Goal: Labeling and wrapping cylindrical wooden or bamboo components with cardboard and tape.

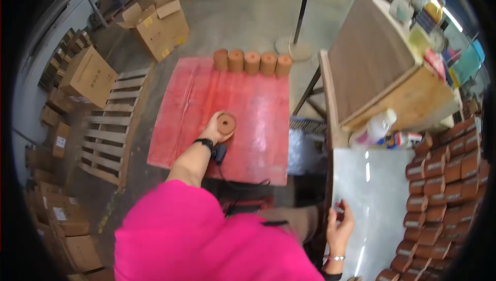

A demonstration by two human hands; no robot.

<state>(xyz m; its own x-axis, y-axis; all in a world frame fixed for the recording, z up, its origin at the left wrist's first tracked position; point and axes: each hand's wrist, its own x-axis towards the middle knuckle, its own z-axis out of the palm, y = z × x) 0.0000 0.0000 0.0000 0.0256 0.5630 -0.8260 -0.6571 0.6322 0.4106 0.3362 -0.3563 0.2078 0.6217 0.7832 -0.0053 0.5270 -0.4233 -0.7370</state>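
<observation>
on a warehouse floor lies a red sheet [227,105] with a row of brown rolls [253,62] at its far edge. the left hand [216,128], fingers clamped on a brown roll [226,123], seems to be setting it down; next it needs lining up with the row. the right hand [338,227] rests on the tabletop [369,198], fingers loosely apart.

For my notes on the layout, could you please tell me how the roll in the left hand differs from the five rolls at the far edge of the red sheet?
The held roll, gripped by the left hand, is alone above the sheet's middle; the five rolls stand untouched, side by side in a row. All look like brown cylinders.

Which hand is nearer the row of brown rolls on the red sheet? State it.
Left. The left hand, gripping a brown roll, is over the sheet below the row of brown rolls; the right hand rests on the metal table's edge.
</observation>
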